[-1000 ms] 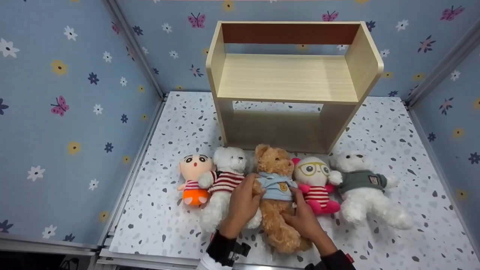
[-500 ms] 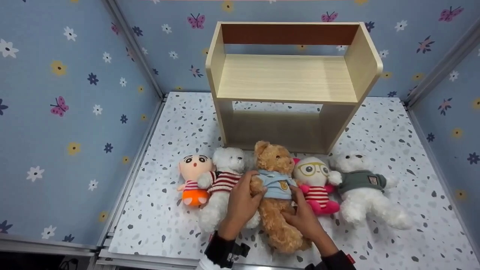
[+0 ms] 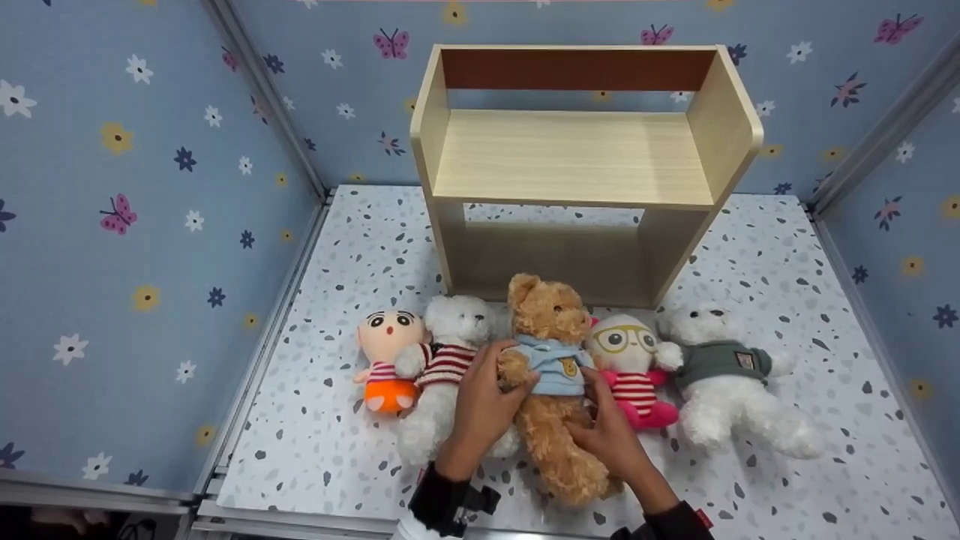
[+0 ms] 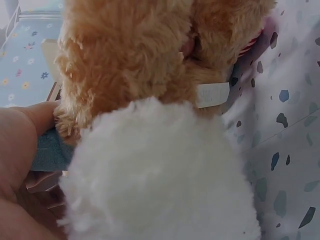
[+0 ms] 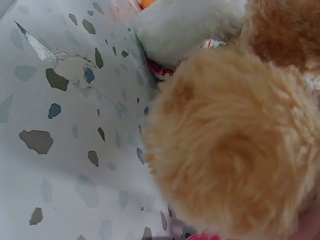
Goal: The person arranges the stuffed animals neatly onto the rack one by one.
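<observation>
A wooden shelf unit [image 3: 577,161] stands at the counter's [image 3: 360,247] far edge. Before it, mid-row among plush toys near the front edge, lies the brown teddy bear [image 3: 553,382]. Left hand [image 3: 484,409] and right hand [image 3: 611,435] each clamp its sides.

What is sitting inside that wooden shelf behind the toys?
The wooden shelf shows a bare upper board and an open space below with nothing visible in it. The brown bear, gripped by both hands, has its head covering a bit of the lower opening's front edge.
</observation>
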### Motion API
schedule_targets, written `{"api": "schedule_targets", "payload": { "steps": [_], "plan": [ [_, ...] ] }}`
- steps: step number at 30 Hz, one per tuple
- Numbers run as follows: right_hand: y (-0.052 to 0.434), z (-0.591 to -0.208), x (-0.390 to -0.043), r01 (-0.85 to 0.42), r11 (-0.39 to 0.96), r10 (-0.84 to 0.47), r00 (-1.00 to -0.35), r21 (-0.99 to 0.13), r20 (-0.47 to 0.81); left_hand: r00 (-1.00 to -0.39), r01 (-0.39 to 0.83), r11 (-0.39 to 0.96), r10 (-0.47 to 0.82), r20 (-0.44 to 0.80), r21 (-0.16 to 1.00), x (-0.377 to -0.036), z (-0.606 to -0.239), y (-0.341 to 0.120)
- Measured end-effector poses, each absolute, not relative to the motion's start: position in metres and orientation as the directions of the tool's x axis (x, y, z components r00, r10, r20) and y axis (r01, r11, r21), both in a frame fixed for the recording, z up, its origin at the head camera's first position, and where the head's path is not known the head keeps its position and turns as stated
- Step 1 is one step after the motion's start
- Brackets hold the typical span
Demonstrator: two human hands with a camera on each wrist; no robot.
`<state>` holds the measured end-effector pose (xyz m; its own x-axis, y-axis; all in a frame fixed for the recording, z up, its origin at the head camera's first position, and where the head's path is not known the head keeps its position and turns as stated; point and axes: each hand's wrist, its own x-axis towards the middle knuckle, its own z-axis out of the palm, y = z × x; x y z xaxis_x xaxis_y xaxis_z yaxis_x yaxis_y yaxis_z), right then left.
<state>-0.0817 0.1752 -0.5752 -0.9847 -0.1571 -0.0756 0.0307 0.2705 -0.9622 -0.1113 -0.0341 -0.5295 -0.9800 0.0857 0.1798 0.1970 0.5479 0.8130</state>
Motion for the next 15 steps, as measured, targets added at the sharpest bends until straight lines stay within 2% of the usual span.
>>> {"api": "schedule_targets", "payload": {
  "steps": [15],
  "plan": [
    [0.174,-0.559,-0.083,-0.008,0.317,-0.092,-0.995,-0.948,-0.022,-0.984,0.172,0.505,0.047,0.172,0.846,-0.113,-0.525,-0.034]
  ]
}}
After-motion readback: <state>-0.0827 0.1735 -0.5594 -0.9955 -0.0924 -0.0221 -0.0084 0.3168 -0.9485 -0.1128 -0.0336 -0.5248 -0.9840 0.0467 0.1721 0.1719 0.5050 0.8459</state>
